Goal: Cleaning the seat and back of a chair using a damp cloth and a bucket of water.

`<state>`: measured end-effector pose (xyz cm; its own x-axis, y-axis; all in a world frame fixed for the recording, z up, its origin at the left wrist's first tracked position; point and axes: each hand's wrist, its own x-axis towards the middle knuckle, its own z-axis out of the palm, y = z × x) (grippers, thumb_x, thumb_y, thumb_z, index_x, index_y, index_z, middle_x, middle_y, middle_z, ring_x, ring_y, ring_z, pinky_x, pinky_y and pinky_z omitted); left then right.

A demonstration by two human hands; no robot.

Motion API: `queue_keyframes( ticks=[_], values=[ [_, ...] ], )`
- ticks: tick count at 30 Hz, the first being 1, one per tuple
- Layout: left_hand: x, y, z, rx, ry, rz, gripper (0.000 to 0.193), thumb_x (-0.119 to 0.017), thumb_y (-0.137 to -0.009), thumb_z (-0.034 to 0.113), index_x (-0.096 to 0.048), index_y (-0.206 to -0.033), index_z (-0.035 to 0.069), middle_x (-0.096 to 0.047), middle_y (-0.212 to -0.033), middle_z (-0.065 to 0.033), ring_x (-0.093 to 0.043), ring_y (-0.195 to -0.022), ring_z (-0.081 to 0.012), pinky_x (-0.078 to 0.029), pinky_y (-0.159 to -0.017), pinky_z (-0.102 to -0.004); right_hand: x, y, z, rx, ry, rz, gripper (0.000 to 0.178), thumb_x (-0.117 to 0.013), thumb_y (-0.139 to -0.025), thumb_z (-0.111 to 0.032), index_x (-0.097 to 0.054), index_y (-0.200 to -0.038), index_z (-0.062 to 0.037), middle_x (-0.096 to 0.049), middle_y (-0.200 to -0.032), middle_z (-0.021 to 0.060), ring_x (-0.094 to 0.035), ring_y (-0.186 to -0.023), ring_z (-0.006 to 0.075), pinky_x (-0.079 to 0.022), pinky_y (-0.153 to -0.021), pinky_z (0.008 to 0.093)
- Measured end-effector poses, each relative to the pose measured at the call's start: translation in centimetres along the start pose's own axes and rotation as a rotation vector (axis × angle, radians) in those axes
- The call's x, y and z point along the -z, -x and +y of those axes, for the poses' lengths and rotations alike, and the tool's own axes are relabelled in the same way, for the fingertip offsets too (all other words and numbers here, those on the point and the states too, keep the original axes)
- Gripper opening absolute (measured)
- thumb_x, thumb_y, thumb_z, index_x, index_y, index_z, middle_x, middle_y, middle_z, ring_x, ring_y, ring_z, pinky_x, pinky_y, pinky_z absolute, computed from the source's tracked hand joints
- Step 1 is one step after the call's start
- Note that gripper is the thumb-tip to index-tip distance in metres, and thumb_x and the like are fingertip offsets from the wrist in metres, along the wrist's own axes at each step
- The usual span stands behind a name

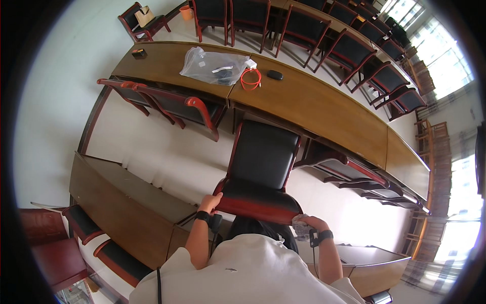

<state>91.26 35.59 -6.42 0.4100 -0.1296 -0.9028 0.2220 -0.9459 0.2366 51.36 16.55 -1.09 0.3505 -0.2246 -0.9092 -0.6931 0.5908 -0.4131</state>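
Observation:
In front of me is a chair with a black padded back and seat and a dark red wooden frame, its seat front facing me. My left hand is closed around the left front corner of the seat. At the right front corner, my right hand holds a crumpled greyish cloth near the wood edge. Its fingers are partly hidden by the cloth. Dark straps with small boxes are on both my wrists.
Beyond the chair runs a long brown table bearing a clear plastic bag, a white charger with a red cable and a black oval case. More chairs are tucked along it. Behind me stands another table.

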Motion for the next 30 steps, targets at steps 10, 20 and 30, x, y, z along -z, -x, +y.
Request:
queue_keyframes(
  ticks=[10,20,30],
  values=[
    [-4.6,-0.2,1.8,-0.657,-0.475,0.690,0.047,-0.060,-0.089,0.035,-0.054,-0.121,0.001,-0.057,-0.106,-0.0217,-0.061,-0.092,-0.0410,-0.052,-0.079,-0.0499,4.3,-4.6,0.7,-0.111,0.423,0.202,0.049,-0.074,-0.078,-0.044,-0.071,-0.102,-0.0019,-0.071,-0.091,0.0101,-0.066,-0.075,0.0184,-0.052,-0.071,0.0307],
    [-7.2,2.6,3.3,-0.589,0.087,0.951,0.064,-0.062,-0.090,0.027,-0.033,-0.138,-0.004,-0.049,-0.123,-0.0264,-0.058,-0.102,-0.0420,-0.050,-0.086,-0.0467,2.5,-0.9,-8.0,-0.189,0.299,-0.122,0.023,-0.063,-0.087,-0.029,-0.072,-0.099,-0.0112,-0.068,-0.091,0.0079,-0.064,-0.079,0.0202,-0.053,-0.074,0.0313],
    [-17.7,6.4,-4.2,-0.271,0.497,1.031,0.097,-0.068,-0.086,0.024,-0.001,-0.148,-0.011,-0.013,-0.153,-0.0327,-0.026,-0.139,-0.0441,-0.031,-0.112,-0.0437,1.1,-4.8,1.5,0.043,0.405,-0.614,0.028,-0.060,-0.092,-0.016,-0.067,-0.111,0.0036,-0.068,-0.113,0.0092,-0.062,-0.109,0.0158,-0.046,-0.096,0.0236]
  ],
)
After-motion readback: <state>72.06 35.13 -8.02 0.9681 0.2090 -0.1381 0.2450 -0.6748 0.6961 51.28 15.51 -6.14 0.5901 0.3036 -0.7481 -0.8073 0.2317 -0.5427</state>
